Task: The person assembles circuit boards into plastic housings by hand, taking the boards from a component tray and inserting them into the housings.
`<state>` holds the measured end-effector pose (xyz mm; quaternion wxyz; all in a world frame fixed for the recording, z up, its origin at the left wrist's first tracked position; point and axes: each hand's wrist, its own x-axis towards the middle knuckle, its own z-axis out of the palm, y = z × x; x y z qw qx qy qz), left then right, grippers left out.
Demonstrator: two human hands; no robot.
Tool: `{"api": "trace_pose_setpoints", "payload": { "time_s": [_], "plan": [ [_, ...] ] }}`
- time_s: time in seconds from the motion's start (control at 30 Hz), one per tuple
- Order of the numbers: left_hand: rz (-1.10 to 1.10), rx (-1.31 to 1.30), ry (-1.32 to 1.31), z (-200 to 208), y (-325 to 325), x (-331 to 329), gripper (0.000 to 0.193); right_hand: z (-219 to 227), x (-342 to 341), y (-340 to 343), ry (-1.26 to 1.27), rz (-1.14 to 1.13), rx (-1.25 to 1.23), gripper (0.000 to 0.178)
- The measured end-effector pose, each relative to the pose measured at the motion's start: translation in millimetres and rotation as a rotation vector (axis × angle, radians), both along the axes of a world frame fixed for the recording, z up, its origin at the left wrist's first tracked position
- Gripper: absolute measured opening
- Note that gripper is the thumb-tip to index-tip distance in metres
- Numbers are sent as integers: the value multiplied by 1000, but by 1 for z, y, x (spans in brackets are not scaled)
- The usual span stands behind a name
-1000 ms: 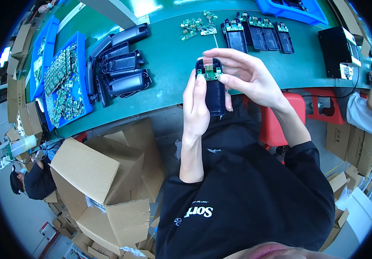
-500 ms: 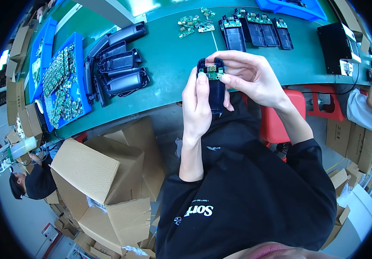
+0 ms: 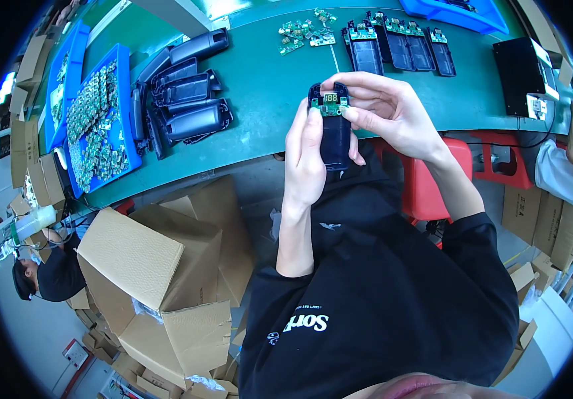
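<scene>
Over the near edge of the green table I hold a black plastic housing (image 3: 335, 145) upright between both hands. A small green circuit board (image 3: 328, 110) with a digit display lies across its upper end. My left hand (image 3: 304, 159) is closed round the left side, its thumb on the left end of the board. From the right, my right hand (image 3: 403, 126) grips the housing, with the thumb at the board's right end and the forefinger bent over the top. The fingers behind the housing are partly hidden.
Blue trays of circuit boards (image 3: 103, 149) and stacked black housings (image 3: 196, 123) stand at left. Loose boards (image 3: 296, 33) and housings fitted with boards (image 3: 406, 50) lie farther back. A black boxy device (image 3: 519, 73) is at right. An open carton (image 3: 127, 256) and red stool (image 3: 436, 179) are below.
The housing and both hands have risen slightly in the picture, and the whole view has shifted a little. Both thumbs remain at the board's ends.
</scene>
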<state>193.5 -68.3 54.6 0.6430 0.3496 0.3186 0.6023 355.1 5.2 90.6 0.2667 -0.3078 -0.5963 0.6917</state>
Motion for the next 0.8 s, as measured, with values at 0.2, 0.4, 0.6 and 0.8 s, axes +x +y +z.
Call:
{"api": "trace_pose_setpoints", "payload": {
  "time_s": [0.2, 0.4, 0.6, 0.8],
  "plan": [
    [4, -68, -66, -16, 8, 3, 40, -17, -1, 5, -1, -52, 180, 64],
    [295, -140, 115, -42, 21, 9, 46, -10, -13, 6, -436, 105, 981, 98],
    [367, -46, 300, -36, 20, -9, 41, -7, -26, 16, -573, 235, 1058, 106],
    [634, 218, 1227, -5, 2, -95, 37, -13, -27, 47, -656, 201, 1156, 109]
  ]
}}
